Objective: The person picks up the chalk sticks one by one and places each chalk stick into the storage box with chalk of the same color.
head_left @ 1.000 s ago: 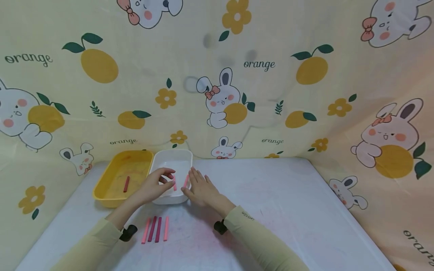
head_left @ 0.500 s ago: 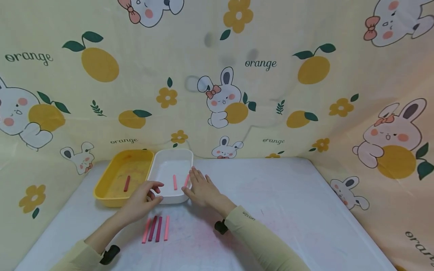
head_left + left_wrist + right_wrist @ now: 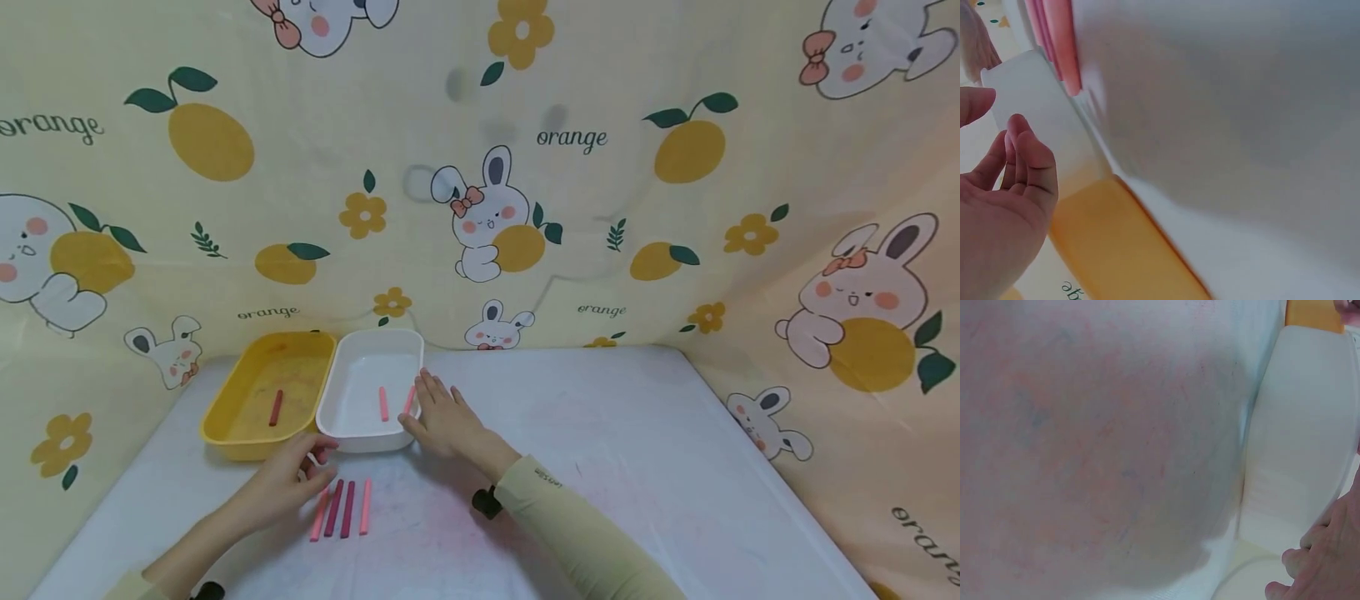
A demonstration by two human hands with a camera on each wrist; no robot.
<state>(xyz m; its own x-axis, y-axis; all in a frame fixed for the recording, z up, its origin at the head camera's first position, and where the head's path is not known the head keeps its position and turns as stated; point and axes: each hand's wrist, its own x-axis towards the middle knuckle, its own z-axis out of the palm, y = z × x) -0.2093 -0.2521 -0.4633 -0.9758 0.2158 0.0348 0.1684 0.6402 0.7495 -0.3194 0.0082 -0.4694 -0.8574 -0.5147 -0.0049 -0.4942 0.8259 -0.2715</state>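
Observation:
My left hand (image 3: 285, 479) hovers between the trays and a row of several slim, chalk-like sticks on the table, two light pink on the outside and two dark magenta between. Its fingers are loosely bent, with a gap to the thumb and nothing held. The leftmost pink stick (image 3: 319, 515) lies nearest to its fingertips. With fairly straight fingers, my right hand (image 3: 450, 421) rests on the right rim of the white tray (image 3: 367, 444). Inside that tray are two pink sticks (image 3: 383, 404), one partly hidden by the right hand. A dark red stick (image 3: 276, 408) lies in the yellow tray (image 3: 225, 392).
The two trays stand side by side at the back left of the white table (image 3: 600, 467), whose surface has faint pink smudges. A patterned cloth (image 3: 420, 108) hangs behind and along the sides.
My left hand has drawn back from above the white tray, towards the near left, to beside the row of sticks. The right hand has stayed at the tray rim.

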